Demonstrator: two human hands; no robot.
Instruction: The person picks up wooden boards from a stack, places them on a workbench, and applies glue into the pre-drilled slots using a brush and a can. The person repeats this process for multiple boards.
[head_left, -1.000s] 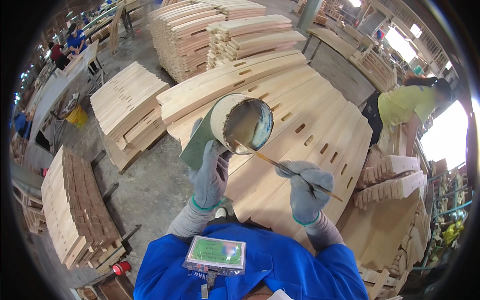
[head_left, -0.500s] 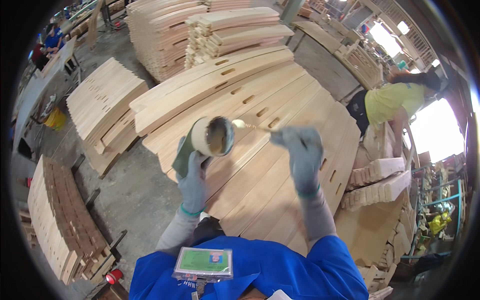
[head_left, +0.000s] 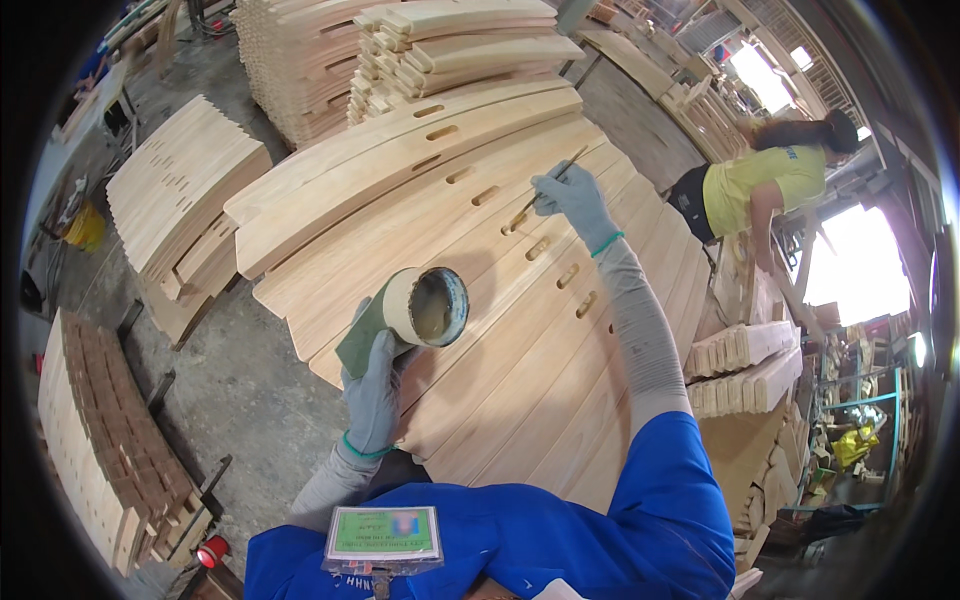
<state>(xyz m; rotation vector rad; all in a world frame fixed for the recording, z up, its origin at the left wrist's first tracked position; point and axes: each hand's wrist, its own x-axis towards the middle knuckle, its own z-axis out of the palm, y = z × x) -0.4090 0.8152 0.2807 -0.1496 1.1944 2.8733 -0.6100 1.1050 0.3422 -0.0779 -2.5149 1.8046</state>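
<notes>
My left hand (head_left: 372,400), in a grey glove, is closed around a cream-coloured cup (head_left: 402,308) and a dark green sheet (head_left: 364,338) pressed against its side. The cup tilts toward me, showing a bluish, smeared inner wall and murky, pale contents. Also gloved, my right hand (head_left: 574,205) pinches a thin wooden stick (head_left: 522,214), whose lower end is at a slot in one of the wooden boards (head_left: 505,340). These pale, slightly curved boards lie side by side before me, with a row of oblong slots across them.
A raised slotted board (head_left: 330,185) lies along the far side. More stacks of boards stand at the back (head_left: 450,60), at the left (head_left: 185,185) and near left (head_left: 100,440). To the right, a person in a yellow shirt (head_left: 760,185) bends over wood pieces.
My right hand has moved forward, away from the cup, bringing the stick's whitish tip from beside the cup's mouth to a board slot. My left hand and the cup have shifted slightly nearer me.
</notes>
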